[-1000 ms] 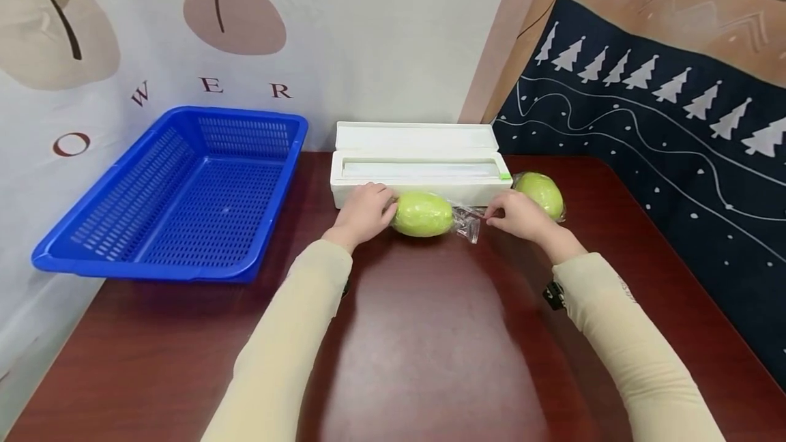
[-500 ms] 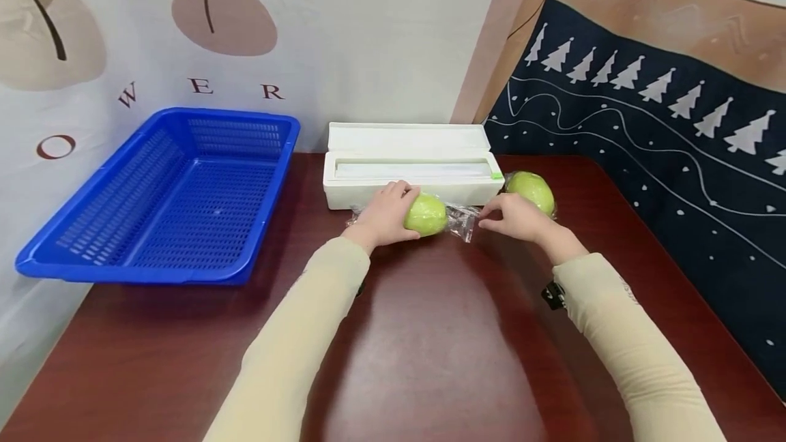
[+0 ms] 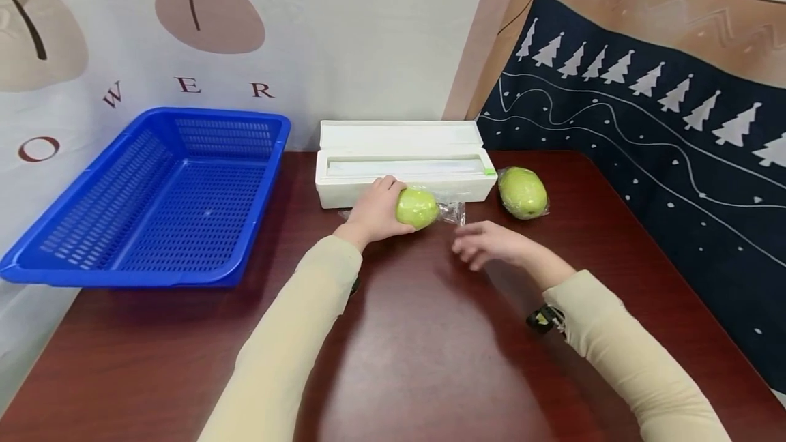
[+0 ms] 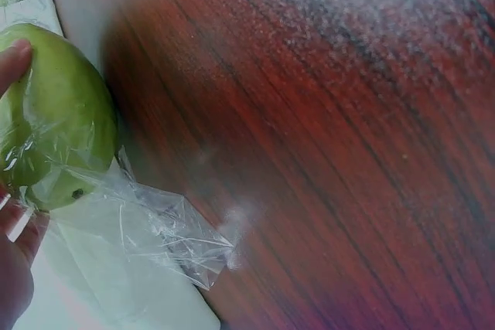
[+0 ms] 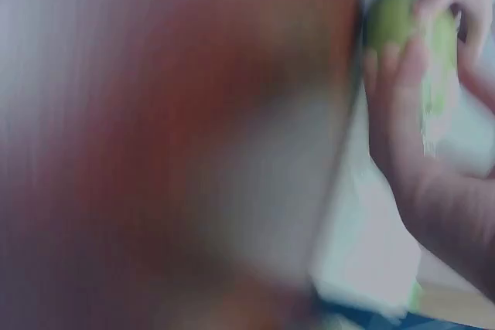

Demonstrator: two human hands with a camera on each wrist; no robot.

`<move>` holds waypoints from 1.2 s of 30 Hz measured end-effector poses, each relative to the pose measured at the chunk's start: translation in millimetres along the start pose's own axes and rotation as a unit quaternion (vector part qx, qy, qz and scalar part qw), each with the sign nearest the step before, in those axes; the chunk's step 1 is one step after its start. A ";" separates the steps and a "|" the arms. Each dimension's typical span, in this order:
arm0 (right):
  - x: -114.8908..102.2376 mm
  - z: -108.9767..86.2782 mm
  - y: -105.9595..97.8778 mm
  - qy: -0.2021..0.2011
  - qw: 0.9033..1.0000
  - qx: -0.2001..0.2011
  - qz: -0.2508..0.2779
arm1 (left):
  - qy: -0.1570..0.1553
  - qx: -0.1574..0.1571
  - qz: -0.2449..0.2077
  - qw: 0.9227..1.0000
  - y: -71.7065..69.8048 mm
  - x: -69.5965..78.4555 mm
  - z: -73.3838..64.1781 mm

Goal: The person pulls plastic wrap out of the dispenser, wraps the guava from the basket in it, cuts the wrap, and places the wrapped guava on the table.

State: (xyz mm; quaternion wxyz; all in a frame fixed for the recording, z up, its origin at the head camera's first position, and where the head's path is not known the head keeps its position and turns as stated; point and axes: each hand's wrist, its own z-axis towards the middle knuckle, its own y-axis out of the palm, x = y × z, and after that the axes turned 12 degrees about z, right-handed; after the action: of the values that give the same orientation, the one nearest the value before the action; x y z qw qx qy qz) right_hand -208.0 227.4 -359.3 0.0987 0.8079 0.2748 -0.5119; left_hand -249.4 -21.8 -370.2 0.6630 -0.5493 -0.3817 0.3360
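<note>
An oval green fruit [image 3: 418, 208] in clear cling film lies in front of a white cling film box [image 3: 344, 191]. My left hand [image 3: 373, 211] grips its left end, thumb and fingers on opposite sides in the left wrist view. From the fruit's right end sticks out a crumpled film tail [image 3: 453, 213], also plain as a loose film end [image 4: 174, 226] in the left wrist view. Just right of and nearer than that tail, my right hand [image 3: 491, 244] hovers with loosely bent fingers, holding nothing. Motion blurs much of the right wrist view, where the right hand [image 5: 402, 113] partly covers the fruit.
A second film-wrapped green fruit [image 3: 523, 193] sits at the box's right end. At the left stands a large blue plastic basket [image 3: 142, 277]. The box lid [image 3: 399, 134] is raised against the back wall cloth. All stand on a dark red-brown table [image 3: 405, 353].
My left hand has shifted further over the fruit and gripped its left end. The right hand has let go of the film tail and drawn back toward me.
</note>
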 end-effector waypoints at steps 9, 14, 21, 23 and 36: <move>-2.8 22.8 29.4 -0.056 0.949 0.094 0.296 | -0.003 -0.004 -0.044 0.999 4.2 -0.6 -2.1; -7.1 29.1 34.8 -0.071 0.980 0.120 0.144 | 0.016 -0.018 -0.065 0.998 2.9 2.3 -2.4; -7.8 36.8 31.6 -0.142 0.960 0.127 -0.206 | 0.058 -0.034 -0.058 0.996 -2.0 8.7 -1.3; -8.5 39.4 31.3 -0.167 0.942 0.116 -0.269 | 0.070 -0.035 -0.059 0.995 -2.3 10.0 -0.6; -14.5 49.6 32.9 -0.188 0.909 0.109 -0.354 | 0.037 -0.057 -0.164 0.984 2.7 -10.3 -10.0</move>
State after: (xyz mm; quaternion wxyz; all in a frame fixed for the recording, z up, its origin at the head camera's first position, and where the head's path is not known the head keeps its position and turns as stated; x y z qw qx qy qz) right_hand -233.1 173.3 -373.2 -0.1278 0.5517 0.4617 -0.6827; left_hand -245.7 -35.0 -375.4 0.6903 -0.5283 -0.4607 0.1794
